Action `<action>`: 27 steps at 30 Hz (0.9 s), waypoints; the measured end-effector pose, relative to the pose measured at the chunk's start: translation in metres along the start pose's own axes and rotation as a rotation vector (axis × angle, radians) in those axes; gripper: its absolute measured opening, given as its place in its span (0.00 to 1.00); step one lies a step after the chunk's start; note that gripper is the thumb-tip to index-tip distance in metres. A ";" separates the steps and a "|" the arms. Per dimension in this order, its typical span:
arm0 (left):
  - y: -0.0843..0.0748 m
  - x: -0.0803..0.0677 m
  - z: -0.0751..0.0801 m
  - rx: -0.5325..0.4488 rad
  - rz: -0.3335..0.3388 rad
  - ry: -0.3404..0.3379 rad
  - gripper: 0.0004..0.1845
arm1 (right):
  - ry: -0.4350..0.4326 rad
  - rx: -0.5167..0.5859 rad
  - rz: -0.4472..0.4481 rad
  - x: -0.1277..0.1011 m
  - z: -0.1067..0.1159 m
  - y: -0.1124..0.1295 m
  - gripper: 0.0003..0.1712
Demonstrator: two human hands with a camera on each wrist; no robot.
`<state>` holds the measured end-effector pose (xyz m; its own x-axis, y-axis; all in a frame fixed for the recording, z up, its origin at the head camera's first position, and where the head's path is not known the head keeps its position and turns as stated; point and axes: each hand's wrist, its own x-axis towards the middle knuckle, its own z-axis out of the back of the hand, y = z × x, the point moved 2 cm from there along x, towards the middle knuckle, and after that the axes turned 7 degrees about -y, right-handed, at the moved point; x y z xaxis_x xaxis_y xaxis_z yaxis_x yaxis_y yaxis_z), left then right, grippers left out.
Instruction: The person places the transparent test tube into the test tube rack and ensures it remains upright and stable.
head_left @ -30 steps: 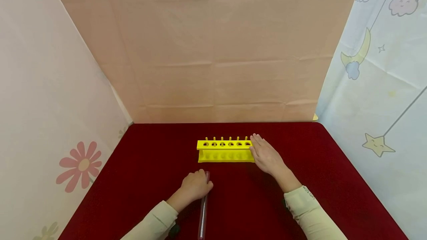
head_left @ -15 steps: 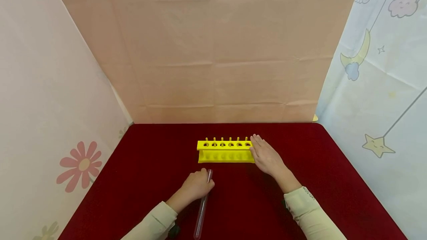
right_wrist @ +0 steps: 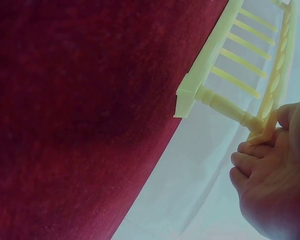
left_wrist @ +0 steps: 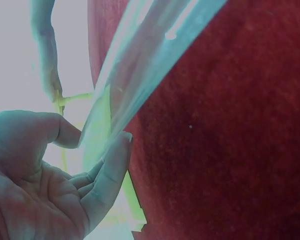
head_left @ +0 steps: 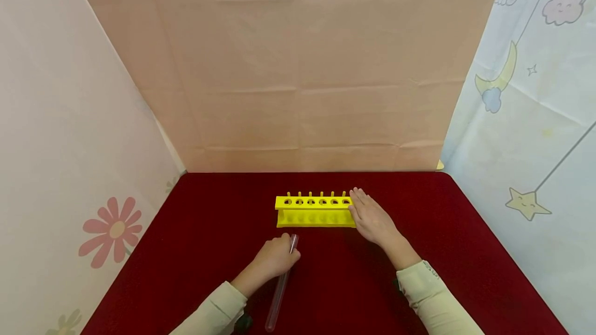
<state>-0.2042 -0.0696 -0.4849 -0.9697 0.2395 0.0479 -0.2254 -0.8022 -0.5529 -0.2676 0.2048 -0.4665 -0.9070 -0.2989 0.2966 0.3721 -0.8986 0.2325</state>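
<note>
on red cloth, left hand [head_left: 272, 259] pinching glass tube [head_left: 281, 290], right hand [head_left: 372, 219] flat against yellow rack [head_left: 313, 210]

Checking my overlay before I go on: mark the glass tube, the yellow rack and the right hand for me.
glass tube [head_left: 279, 293], head view, mid-length of its clear wall.
yellow rack [head_left: 313, 201], head view, top plate between holes.
right hand [head_left: 372, 218], head view, back of the hand.

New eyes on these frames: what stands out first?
The bright yellow test-tube rack stands mid-table on the dark red cloth, with the right hand resting flat against its right end. Just in front, the left hand grips a clear glass tube near its top, tilted toward the person.
</note>
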 end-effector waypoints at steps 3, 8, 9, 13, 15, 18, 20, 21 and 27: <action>-0.001 0.000 0.003 -0.004 0.001 -0.001 0.10 | 0.002 -0.001 -0.002 0.000 0.000 0.000 0.33; -0.003 0.001 0.006 -0.003 -0.003 -0.005 0.10 | 0.000 0.003 0.002 0.000 -0.001 -0.001 0.32; -0.004 0.001 0.007 -0.004 -0.003 -0.005 0.10 | -0.001 0.003 0.002 0.000 -0.001 -0.001 0.32; -0.006 0.001 0.009 -0.022 0.008 0.000 0.10 | -0.001 0.009 0.001 -0.001 -0.001 -0.001 0.32; -0.007 0.001 0.010 -0.031 0.009 0.000 0.10 | 0.001 0.013 0.000 -0.001 -0.001 -0.001 0.33; -0.008 0.002 0.012 -0.034 0.006 -0.005 0.10 | 0.001 0.017 0.002 -0.001 0.000 -0.001 0.33; -0.010 0.002 0.013 -0.034 0.002 -0.008 0.10 | 0.001 0.017 0.003 -0.001 0.000 -0.001 0.32; -0.011 0.003 0.014 -0.034 0.000 -0.010 0.10 | 0.001 0.017 0.004 -0.001 0.000 -0.001 0.32; -0.014 0.005 0.018 -0.042 -0.010 -0.012 0.08 | 0.001 0.015 0.006 -0.001 0.002 -0.001 0.32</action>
<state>-0.2072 -0.0670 -0.4615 -0.9686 0.2404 0.0634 -0.2311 -0.7761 -0.5867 -0.2668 0.2065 -0.4654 -0.9051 -0.3041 0.2971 0.3801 -0.8919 0.2452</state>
